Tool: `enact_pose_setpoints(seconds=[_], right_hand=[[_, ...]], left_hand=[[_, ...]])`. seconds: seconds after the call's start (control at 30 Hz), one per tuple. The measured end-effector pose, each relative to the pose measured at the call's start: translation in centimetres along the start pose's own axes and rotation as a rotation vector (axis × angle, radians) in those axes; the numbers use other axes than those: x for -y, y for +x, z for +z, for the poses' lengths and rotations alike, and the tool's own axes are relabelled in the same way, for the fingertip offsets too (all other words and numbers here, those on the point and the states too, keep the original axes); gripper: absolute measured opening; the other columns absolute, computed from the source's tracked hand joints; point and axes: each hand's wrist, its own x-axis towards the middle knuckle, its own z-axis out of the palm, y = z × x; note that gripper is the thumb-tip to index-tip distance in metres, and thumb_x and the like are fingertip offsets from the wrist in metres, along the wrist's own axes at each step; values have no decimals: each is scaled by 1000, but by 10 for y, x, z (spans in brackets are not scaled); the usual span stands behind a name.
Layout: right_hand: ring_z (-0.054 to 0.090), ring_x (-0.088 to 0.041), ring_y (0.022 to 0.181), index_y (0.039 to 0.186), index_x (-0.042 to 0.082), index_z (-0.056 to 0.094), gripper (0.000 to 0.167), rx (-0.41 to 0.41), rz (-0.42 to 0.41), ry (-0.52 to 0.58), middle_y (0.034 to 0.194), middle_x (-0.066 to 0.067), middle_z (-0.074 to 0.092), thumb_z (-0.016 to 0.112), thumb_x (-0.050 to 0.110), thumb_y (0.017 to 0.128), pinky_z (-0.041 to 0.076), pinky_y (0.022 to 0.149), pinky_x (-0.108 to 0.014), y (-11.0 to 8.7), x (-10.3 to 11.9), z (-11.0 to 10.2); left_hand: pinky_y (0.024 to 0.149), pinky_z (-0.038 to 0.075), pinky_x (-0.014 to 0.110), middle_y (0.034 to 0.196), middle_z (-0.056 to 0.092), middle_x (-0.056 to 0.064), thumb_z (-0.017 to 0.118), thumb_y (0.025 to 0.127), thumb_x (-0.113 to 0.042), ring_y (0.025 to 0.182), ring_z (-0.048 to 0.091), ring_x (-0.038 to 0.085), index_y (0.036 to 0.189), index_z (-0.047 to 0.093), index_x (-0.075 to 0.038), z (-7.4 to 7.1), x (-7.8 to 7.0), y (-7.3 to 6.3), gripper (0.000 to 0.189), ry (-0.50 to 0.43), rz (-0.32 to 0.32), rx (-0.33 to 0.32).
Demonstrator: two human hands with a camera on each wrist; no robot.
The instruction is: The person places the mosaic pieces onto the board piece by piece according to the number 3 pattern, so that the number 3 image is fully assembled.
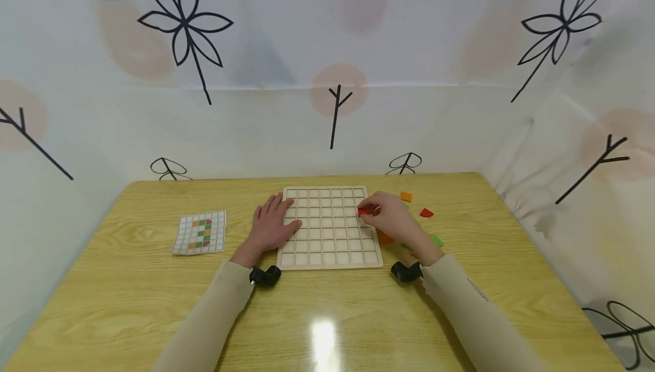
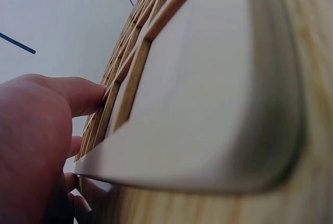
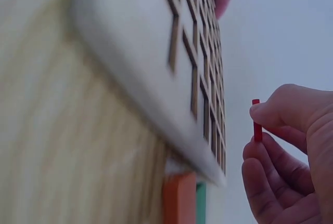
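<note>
Thin red piece [image 3: 258, 131], pinched above pale gridded board [image 1: 327, 228], right side.

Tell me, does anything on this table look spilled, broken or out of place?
Nothing looks spilled or broken. Slightly untidy: the pattern sheet lies a little askew left of the grid board, and loose colored pieces lie scattered to the board's right rather than in a neat pile.
</note>
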Motion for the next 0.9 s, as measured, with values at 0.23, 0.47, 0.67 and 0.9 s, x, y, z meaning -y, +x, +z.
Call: enact_pose_setpoints(seconds=[0.23, 0.47, 0.67, 0.9], right_hand=[[63, -20, 88, 109, 6, 75, 20, 7, 12, 7, 99, -4, 68, 73, 12, 90, 54, 79, -38, 26, 2, 14], [62, -19, 88, 112, 8, 75, 22, 19, 97, 70, 101, -4, 68, 72, 14, 91, 52, 75, -37, 41, 5, 23], [62, -19, 87, 111, 9, 75, 20, 10, 121, 106, 104, -5, 68, 72, 15, 92, 51, 73, -36, 47, 3, 30], [59, -19, 83, 110, 10, 76, 20, -10, 166, 123, 103, -5, 67, 74, 17, 92, 50, 73, -35, 50, 2, 39]], left_hand=[[116, 3, 60, 165, 13, 16, 54, 101, -39, 151, 5, 34, 155, 34, -13, -1, 1, 1, 64, 11, -15, 30], [115, 4, 62, 164, 14, 18, 55, 100, -38, 151, 7, 37, 154, 36, -10, -1, 0, 0, 64, 0, -1, 18], [116, 3, 61, 164, 13, 18, 56, 101, -37, 151, 6, 36, 155, 34, -9, -3, -2, 0, 65, 1, 4, 34], [116, 2, 60, 165, 11, 17, 55, 101, -40, 151, 4, 35, 156, 32, -11, -4, 0, -1, 66, 13, -5, 47]])
